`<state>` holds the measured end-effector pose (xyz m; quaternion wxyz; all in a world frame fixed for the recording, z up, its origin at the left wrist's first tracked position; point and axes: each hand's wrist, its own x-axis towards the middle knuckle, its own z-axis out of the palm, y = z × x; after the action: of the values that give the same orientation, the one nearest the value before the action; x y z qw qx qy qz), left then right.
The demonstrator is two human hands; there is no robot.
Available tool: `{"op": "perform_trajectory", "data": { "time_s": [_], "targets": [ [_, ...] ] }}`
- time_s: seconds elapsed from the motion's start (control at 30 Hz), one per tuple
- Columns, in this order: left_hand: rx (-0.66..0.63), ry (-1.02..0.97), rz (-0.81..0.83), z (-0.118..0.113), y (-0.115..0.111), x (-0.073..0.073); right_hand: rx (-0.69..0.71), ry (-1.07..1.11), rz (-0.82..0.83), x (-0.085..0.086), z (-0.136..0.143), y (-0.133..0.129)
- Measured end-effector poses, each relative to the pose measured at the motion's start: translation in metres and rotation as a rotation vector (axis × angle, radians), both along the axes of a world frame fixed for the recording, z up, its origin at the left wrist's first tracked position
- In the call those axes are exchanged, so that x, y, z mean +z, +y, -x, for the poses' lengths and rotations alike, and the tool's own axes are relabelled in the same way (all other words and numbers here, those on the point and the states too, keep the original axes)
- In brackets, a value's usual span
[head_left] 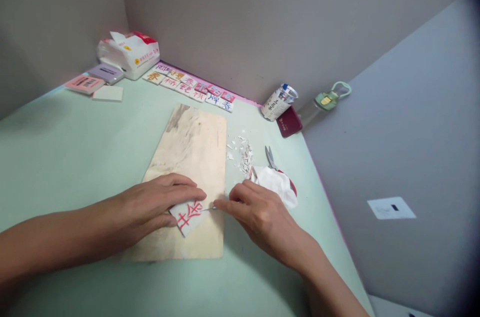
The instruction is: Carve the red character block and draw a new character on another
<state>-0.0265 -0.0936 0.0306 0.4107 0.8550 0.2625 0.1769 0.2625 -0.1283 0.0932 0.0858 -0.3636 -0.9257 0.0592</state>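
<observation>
My left hand (165, 199) presses a white rubber block (187, 218) onto the wooden board (195, 152), fingers along its upper edge and thumb at its left side. Red outlined characters cover the block's top face. My right hand (258, 212) is closed around a thin carving knife (210, 208); its narrow metal tip touches or nearly touches the block's right edge. The fingers hide most of the handle. White shavings (245, 154) lie in a heap right of the board. Beside my right hand is a crumpled white tissue (275, 184), partly over red-handled scissors (270, 158).
Several lettered blocks (191, 86) line the back edge of the green table (75, 157). A tissue pack (129, 54) and boxed blocks (85, 84) sit at the back left. A can (279, 102), dark red booklet (289, 122) and bottle (326, 101) stand near the right wall.
</observation>
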Motion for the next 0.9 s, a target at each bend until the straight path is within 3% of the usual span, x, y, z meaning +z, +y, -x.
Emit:
{"op": "perform_trajectory", "data": {
  "time_s": [0.27,0.9],
  "targets": [
    [-0.003,0.017,0.008,0.0004,0.0001,-0.0006,0.031,0.01,0.064,0.003,-0.0056,0.0026],
    [0.011,0.042,0.004,0.0,-0.0001,0.0032,-0.003,0.01,0.001,0.001,-0.0035,0.0011]
  ]
}}
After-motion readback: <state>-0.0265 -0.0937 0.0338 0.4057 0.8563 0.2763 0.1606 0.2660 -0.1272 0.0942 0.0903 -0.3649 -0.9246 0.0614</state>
